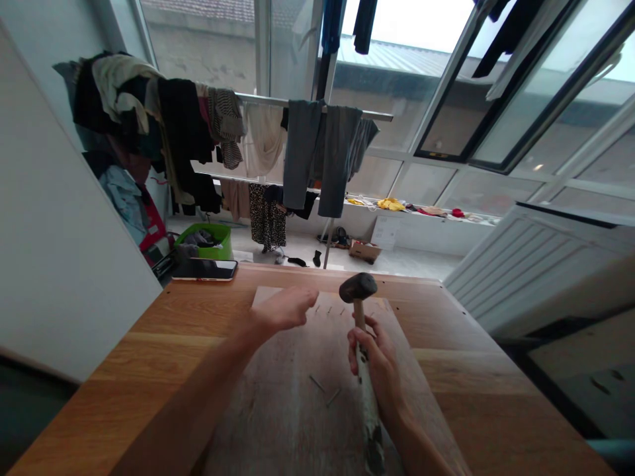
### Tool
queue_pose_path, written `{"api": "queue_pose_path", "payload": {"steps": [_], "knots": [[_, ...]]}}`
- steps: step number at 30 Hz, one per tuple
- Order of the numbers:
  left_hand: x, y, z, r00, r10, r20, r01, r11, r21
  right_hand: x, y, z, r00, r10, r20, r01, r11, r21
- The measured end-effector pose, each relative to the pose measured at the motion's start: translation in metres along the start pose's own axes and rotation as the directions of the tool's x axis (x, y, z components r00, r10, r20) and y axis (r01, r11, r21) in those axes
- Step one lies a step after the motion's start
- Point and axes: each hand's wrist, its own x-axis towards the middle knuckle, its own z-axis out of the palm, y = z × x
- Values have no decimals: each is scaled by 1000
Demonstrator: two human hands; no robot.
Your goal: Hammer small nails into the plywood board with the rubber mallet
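My right hand (380,354) is wrapped round the handle of a hammer (358,287), its dark head raised over the far part of a wooden board (282,403). Fingers curled together, my left hand (290,307) is closed near the board's far edge; what it holds, if anything, is hidden. Between the hands a row of nails, one of them a thin nail (330,309), stands up from the board. Nearer to me lie two loose nails, a left one (316,383) and a right one (333,397).
The board lies on a wooden table (163,344), with a phone (205,269) at its far left corner. Beyond the table are a clothes rack with hanging grey trousers (302,152), a green basket (223,241) and a small cardboard box (364,251). A white panel (540,264) stands at the right.
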Motion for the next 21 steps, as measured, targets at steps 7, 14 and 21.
{"api": "queue_pose_path", "payload": {"steps": [7,14,21], "knots": [[4,-22,5,997,-21,-67,10,986,-165,-1,1,0,1000,12,15,-12,1000,5],[8,-17,12,995,8,-99,-32,970,-242,-1,0,0,1000,4,20,-4,1000,6],[6,-39,45,990,-11,-143,-84,765,-639,0,3,0,999,2,34,-2,1000,-6]]}}
